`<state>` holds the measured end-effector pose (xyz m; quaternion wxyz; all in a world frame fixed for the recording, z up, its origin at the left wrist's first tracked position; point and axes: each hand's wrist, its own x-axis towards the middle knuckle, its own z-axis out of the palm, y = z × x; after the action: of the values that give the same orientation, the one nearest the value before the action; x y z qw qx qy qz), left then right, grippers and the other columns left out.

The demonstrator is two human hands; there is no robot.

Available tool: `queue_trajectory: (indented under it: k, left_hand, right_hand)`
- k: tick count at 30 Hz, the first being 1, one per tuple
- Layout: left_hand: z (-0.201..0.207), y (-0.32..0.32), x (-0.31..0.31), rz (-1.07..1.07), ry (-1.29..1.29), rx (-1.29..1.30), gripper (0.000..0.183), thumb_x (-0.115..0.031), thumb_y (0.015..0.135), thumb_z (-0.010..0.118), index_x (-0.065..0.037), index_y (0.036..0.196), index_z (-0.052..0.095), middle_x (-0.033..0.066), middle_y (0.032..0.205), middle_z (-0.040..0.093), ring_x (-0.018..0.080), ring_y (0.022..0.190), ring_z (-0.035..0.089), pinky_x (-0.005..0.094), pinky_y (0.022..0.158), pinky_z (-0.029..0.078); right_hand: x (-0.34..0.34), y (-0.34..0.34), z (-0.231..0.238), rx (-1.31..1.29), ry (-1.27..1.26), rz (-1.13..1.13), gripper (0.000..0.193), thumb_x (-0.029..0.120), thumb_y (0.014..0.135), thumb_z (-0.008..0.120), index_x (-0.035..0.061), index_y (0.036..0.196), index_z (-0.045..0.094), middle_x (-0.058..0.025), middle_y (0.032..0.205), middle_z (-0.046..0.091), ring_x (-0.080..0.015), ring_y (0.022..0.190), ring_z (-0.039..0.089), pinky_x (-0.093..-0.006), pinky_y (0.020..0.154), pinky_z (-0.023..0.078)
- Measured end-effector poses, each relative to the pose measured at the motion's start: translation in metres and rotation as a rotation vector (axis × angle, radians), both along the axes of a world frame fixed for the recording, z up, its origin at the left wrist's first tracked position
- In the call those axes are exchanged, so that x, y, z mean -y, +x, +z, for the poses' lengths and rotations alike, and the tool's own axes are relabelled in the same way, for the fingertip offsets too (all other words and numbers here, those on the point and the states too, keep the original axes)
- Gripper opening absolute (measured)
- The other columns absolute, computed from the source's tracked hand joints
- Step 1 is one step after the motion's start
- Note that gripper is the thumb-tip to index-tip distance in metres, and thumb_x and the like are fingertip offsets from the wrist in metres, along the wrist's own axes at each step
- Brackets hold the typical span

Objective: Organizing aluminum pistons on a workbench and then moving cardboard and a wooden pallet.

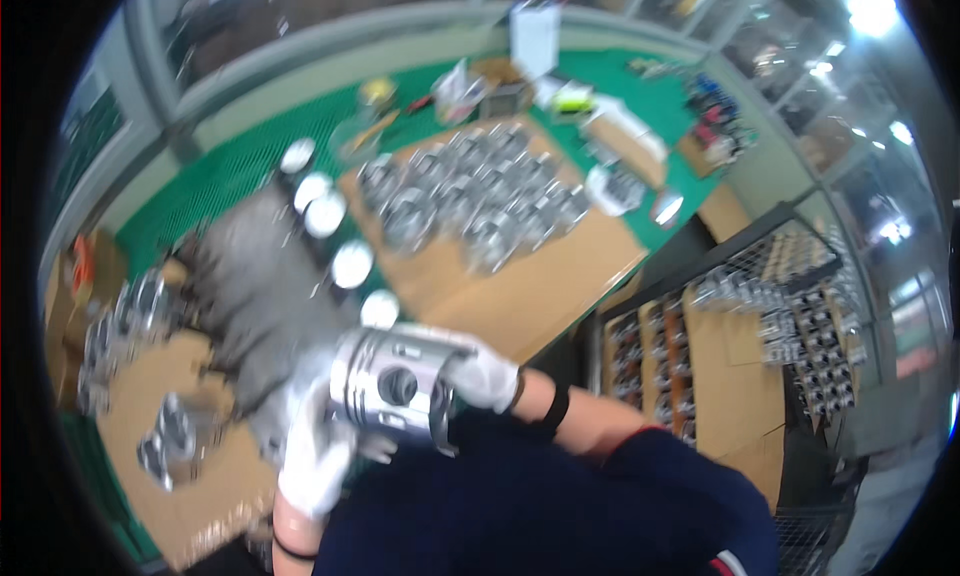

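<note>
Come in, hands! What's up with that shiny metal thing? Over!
Left hand, right hand: both on metal piston. Piston on its side, grooved end leftward. Nothing blocking its side hole.

Hands, gloved: two, left hand and right hand.
Held piston: one, lower centre.
Bright round-topped parts: five in a row, centre left.
Clustered pistons, upper centre: roughly twenty, blurred, exact tally impossible.
Grey cloth: one, left.
Upright white box: one, top.

Navy shirt — red-edged sleeve, white gloves, black wristbands
</note>
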<state>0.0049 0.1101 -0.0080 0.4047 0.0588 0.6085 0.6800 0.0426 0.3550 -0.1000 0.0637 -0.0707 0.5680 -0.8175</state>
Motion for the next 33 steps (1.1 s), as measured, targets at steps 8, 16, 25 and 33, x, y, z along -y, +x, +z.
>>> queue_trajectory:
  k: [8,16,25,33]
  left_hand:
    - [-0.058,-0.042,0.101,0.475,-0.781,-1.220,0.065,0.006,0.082,0.060,-0.001,0.143,0.038,0.0192,0.140,0.048,0.0305,0.127,0.049,0.0387,0.108,0.037]
    - [-0.136,-0.069,0.224,0.394,-1.529,-0.956,0.065,-0.019,0.083,0.069,0.000,0.140,0.043,0.0261,0.118,0.063,0.0404,0.106,0.063,0.0446,0.094,0.048]
    - [-0.106,-0.092,0.205,0.427,-1.482,-0.710,0.054,-0.027,0.081,0.071,0.001,0.126,0.059,0.0243,0.110,0.067,0.0379,0.104,0.064,0.0420,0.091,0.050]
    - [-0.187,-0.065,0.266,0.565,-1.361,-0.829,0.052,-0.021,0.086,0.067,0.007,0.128,0.052,0.0225,0.115,0.065,0.0312,0.105,0.063,0.0355,0.092,0.048]
  right_hand:
    - [-0.085,0.035,-0.046,0.073,0.311,-0.600,0.033,0.019,0.097,0.051,-0.0001,0.124,0.055,-0.0134,0.107,0.067,-0.0201,0.092,0.067,-0.0331,0.080,0.056]
    - [-0.105,-0.006,-0.097,0.663,0.459,-0.512,0.024,0.021,0.094,0.045,0.0039,0.105,0.059,-0.0101,0.070,0.065,-0.0202,0.049,0.060,-0.0350,0.042,0.051]
    - [-0.096,-0.096,-0.152,0.743,0.423,-0.417,0.028,0.020,0.093,0.045,0.0022,0.090,0.067,-0.0169,0.073,0.066,-0.0286,0.055,0.064,-0.0431,0.048,0.052]
    - [-0.077,-0.101,-0.142,0.775,0.163,-0.490,0.051,0.030,0.096,0.057,0.0138,0.140,0.038,-0.0187,0.108,0.063,-0.0269,0.081,0.068,-0.0415,0.062,0.059]
